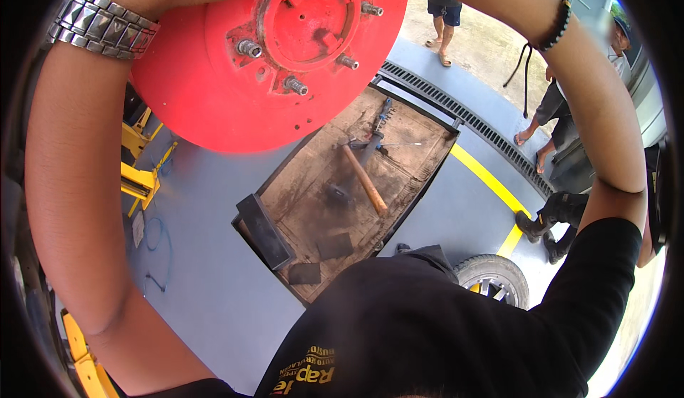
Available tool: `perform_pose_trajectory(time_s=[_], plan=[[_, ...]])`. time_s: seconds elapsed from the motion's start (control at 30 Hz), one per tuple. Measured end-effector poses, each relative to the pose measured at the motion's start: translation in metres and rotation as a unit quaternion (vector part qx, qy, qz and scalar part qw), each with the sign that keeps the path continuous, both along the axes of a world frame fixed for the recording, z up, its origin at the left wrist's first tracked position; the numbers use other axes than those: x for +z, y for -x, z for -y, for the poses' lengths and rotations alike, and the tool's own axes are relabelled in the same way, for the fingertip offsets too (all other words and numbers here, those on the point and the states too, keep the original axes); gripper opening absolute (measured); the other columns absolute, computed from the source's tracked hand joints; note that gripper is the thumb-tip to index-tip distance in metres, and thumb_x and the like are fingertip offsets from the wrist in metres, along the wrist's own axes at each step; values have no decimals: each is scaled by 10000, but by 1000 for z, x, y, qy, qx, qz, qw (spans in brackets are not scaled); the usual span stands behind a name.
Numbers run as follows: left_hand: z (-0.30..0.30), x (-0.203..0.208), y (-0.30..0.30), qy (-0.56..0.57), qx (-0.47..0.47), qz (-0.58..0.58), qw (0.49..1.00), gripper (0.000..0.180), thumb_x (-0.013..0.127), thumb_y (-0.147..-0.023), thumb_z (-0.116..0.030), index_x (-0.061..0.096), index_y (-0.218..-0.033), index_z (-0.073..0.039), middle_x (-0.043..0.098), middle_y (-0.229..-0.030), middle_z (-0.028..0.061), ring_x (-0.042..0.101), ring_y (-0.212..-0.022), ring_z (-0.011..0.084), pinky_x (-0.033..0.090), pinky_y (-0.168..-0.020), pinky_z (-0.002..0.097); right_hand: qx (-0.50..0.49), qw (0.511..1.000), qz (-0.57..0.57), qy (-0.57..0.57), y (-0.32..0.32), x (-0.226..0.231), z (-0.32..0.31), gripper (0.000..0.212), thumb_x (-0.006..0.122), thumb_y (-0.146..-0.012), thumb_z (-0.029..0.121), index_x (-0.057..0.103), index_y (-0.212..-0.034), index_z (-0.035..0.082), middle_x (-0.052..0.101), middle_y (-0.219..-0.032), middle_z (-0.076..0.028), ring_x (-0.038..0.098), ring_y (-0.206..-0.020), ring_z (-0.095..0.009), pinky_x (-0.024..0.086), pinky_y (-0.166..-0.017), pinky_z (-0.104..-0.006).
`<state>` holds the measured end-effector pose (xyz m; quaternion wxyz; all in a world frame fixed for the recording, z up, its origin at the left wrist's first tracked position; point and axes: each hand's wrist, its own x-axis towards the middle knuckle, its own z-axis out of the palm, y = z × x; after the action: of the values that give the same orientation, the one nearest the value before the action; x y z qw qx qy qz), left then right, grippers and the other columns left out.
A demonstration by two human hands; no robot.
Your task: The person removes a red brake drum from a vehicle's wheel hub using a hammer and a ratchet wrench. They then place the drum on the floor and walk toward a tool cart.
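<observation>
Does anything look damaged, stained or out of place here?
Yes, mainly grime: dark stains mar the brown tray around the wooden-handled hammer, and dark scuffs break the red disc's bright paint around its studs.

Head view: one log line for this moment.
hands: past top edge, unseen | nearest: red studded disc | brown tray: wooden-handled hammer, black pieces | lower right: wheel

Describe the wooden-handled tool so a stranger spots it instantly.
Below the big red disc lies a brown tray. The wooden-handled tool rests slantwise near its middle, its orange-brown handle unlike the blue-and-black tool toward the tray's far end.
</observation>
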<state>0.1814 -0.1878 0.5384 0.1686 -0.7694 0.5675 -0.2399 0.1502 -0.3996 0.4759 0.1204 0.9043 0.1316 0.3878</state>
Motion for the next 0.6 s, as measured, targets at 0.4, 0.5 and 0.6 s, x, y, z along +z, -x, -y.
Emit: perform_pose_trajectory(time_s=[0.4,0.5,0.6], plan=[[29,-24,-20,147,-171,51,973,182,773,-760,-165,626,-829,-84,612,-720,36,622,-739,248,410,-991,491,79,933,105,334,-14,39,32,164,668,-791,207,683,-912,97,643,-829,-95,661,-893,-263,473,-863,-435],[27,-23,-26,133,-113,59,983,258,776,-743,-165,547,-796,-59,588,-725,71,592,-711,265,457,-804,396,84,915,238,315,-29,49,46,122,643,-794,176,683,-896,121,616,-812,-65,654,-879,-232,465,-853,-403],[22,-22,-19,139,-39,-44,988,215,750,-761,-151,567,-822,-56,600,-751,96,601,-745,288,471,-757,396,95,943,234,218,-17,51,52,122,651,-788,171,675,-888,106,624,-820,-74,654,-876,-261,477,-832,-400]])
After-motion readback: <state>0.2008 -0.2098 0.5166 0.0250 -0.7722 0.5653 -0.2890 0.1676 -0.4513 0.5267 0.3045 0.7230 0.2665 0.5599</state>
